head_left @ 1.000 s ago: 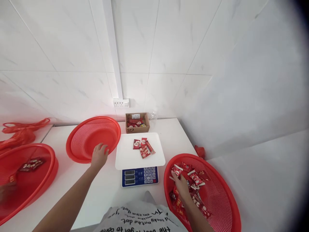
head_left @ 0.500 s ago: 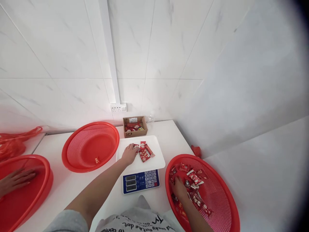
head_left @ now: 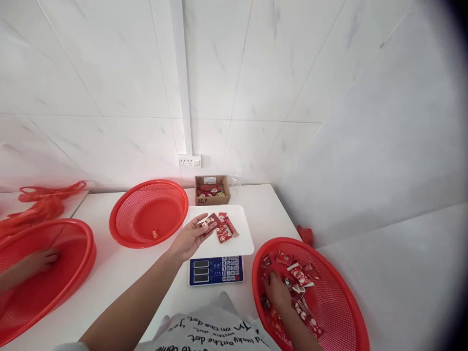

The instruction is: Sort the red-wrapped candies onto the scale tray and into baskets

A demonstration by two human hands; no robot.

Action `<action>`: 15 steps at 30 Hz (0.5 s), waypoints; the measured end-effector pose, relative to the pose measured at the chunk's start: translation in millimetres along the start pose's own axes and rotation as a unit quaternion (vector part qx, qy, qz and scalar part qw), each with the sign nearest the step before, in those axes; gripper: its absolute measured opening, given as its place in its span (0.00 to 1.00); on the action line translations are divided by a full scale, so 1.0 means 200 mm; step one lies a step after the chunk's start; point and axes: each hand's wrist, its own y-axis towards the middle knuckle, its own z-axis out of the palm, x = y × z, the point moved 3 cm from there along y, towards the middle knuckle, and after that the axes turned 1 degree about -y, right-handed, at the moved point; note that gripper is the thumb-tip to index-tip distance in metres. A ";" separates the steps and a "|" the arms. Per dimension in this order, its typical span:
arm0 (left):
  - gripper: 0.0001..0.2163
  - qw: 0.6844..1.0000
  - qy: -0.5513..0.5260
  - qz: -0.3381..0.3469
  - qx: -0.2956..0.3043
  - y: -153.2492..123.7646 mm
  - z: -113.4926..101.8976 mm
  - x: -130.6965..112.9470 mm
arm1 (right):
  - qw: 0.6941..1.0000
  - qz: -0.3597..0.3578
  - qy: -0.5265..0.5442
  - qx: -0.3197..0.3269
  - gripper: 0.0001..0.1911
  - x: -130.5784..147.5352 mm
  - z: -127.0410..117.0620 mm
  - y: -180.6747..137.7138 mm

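My left hand (head_left: 190,239) is lifted over the left edge of the white scale tray (head_left: 241,243), palm up, pinching a red candy packet (head_left: 211,223) between thumb and fingers. Several red packets (head_left: 224,229) lie on the tray. My right hand (head_left: 276,292) is down in the red mesh basket (head_left: 343,312) at the right, fingers curled among the red and white packets (head_left: 298,278); what it grips is hidden. The blue scale panel (head_left: 215,269) faces me.
A second red basket (head_left: 127,214) behind the scale holds one small packet (head_left: 155,234). A cardboard box (head_left: 213,190) of packets stands at the wall. Another person's hand (head_left: 38,258) rests in a third red basket (head_left: 73,278) at far left. Red plastic bags (head_left: 44,204) lie behind it.
My left hand went from the back basket to the scale tray, picked up a packet and lifted it, turning palm up. A packet now lies in the back basket. My right hand stays in the right basket.
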 end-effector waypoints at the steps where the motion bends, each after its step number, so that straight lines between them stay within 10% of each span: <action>1: 0.20 0.999 -0.051 -0.011 0.000 -0.06 0.03 -0.02 | 1.000 -0.006 -0.014 0.002 0.18 0.00 0.01 0.00; 15: 0.26 0.986 0.023 0.075 0.147 -0.59 0.32 -0.38 | 0.999 -0.007 -0.038 0.022 0.19 0.01 0.01 -0.03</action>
